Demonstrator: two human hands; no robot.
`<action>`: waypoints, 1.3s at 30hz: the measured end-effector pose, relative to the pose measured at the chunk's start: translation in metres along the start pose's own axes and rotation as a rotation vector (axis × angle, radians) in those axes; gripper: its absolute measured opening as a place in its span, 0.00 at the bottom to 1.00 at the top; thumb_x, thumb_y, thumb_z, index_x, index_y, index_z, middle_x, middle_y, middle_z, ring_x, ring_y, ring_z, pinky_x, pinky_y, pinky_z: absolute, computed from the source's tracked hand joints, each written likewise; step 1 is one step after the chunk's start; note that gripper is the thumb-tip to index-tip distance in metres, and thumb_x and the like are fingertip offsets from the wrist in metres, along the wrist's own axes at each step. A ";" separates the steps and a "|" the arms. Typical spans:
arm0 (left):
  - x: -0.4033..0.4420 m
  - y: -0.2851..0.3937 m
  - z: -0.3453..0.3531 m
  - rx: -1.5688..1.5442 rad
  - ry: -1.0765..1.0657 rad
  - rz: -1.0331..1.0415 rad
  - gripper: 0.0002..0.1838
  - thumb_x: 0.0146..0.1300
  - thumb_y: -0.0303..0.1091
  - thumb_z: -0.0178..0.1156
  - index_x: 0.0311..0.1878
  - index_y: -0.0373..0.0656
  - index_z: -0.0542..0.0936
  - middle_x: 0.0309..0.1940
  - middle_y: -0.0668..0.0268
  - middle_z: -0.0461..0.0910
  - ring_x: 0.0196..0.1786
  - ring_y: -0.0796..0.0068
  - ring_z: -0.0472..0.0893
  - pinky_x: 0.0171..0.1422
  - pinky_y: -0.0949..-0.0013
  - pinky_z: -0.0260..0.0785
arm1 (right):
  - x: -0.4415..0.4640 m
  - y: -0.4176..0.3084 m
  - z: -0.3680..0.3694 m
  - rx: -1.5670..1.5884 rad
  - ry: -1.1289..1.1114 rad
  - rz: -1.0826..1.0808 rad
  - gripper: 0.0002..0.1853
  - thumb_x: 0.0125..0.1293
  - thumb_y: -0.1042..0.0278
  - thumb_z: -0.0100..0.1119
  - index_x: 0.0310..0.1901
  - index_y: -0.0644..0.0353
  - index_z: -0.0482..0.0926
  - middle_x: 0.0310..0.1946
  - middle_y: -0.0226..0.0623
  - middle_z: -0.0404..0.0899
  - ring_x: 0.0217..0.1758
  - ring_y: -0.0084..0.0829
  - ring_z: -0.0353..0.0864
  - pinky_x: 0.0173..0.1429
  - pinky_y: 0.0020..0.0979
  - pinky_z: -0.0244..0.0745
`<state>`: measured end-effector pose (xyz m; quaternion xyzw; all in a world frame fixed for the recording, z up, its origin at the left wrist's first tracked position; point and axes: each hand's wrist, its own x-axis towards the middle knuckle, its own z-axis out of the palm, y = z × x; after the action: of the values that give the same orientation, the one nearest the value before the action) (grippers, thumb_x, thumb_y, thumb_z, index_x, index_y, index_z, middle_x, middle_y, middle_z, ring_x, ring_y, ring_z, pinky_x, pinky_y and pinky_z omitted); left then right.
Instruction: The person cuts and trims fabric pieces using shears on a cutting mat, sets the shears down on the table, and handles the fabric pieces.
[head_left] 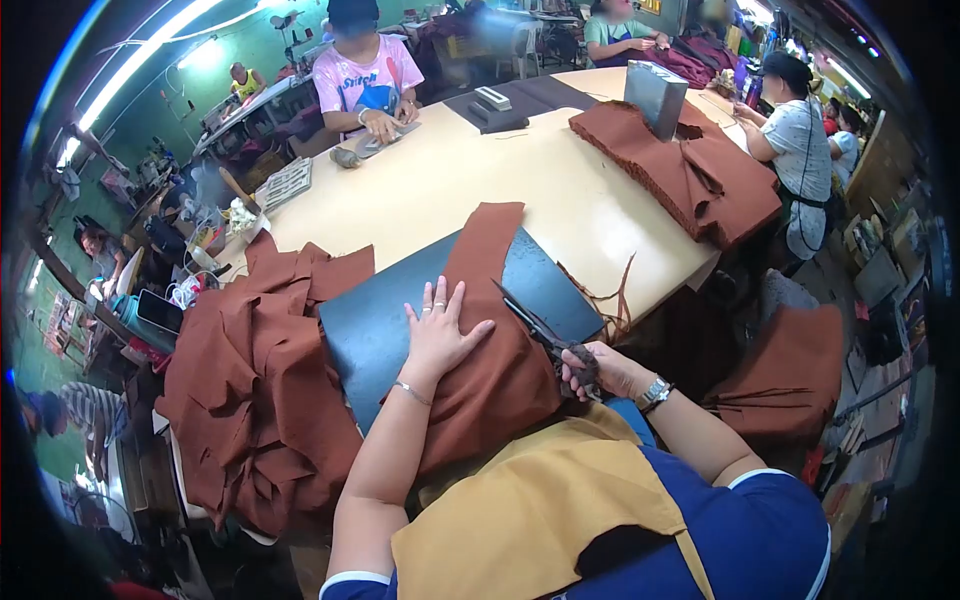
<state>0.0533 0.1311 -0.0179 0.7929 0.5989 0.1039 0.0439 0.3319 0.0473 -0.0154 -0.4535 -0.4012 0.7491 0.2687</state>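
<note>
My left hand [446, 325] lies flat with fingers spread, pressing a rust-brown fabric piece [490, 385] onto a dark board [365, 320]. The fabric's narrow end reaches up past the board's far edge onto the table. In my right hand [592, 370] is a pair of scissors [535, 322], its handles wrapped in dark material. My fingers are closed round those handles. The blades point up and left, lying along the right edge of the fabric; whether fabric sits between them I cannot tell.
A large heap of rust-brown fabric [265, 390] lies left of the board. Stacked brown fabric [640, 160] with a metal block [655, 98] on it stands on the far right of the table [500, 180]. Loose strips [622, 300] hang near the edge. Several people work around.
</note>
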 end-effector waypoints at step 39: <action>-0.086 0.093 -0.194 -2.083 0.143 1.646 0.37 0.58 0.51 0.65 0.55 0.20 0.74 0.49 0.34 0.77 0.57 0.50 0.79 0.78 0.63 0.39 | -0.008 -0.004 0.020 -0.079 0.146 0.039 0.18 0.66 0.49 0.60 0.30 0.58 0.77 0.23 0.28 0.78 0.24 0.19 0.78 0.33 0.22 0.75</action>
<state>0.0758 0.0123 0.1793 0.5108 -0.4102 0.5482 0.5199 0.3180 0.0367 -0.0028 -0.5251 -0.4009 0.7026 0.2644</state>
